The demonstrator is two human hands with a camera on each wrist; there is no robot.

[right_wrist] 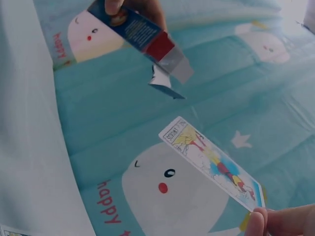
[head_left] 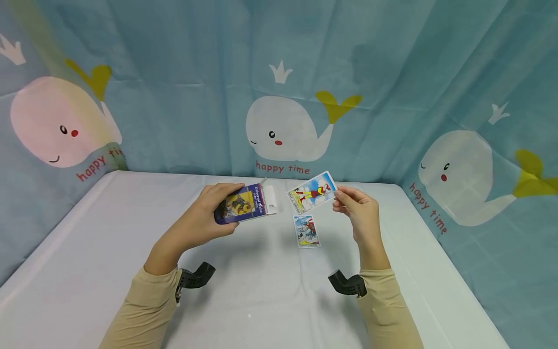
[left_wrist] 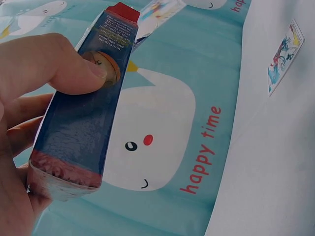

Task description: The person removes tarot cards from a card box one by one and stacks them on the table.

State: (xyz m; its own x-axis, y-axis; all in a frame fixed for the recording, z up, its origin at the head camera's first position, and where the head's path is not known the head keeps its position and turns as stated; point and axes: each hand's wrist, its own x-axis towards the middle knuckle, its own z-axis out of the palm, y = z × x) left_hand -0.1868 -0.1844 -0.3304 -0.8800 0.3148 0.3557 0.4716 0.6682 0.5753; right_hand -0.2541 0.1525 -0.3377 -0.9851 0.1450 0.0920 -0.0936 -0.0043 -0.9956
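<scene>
My left hand (head_left: 208, 212) grips a blue tarot deck box (head_left: 240, 204), thumb on one narrow side and fingers round the other. The box lies sideways in the hand, its white end flap (head_left: 270, 199) open toward the right. In the left wrist view the thumb presses on the printed side of the box (left_wrist: 81, 123). My right hand (head_left: 360, 211) pinches one tarot card (head_left: 312, 192) by its edge between thumb and fingertips, picture side showing. Below that card, a second tarot card (head_left: 307, 231) lies face up on the white table.
A white cloth covers the table (head_left: 261, 300). Behind and at both sides hangs a blue-green curtain (head_left: 183, 121) printed with whales. Each wrist carries a black camera mount, the left one (head_left: 197, 276) and the right one (head_left: 347, 283).
</scene>
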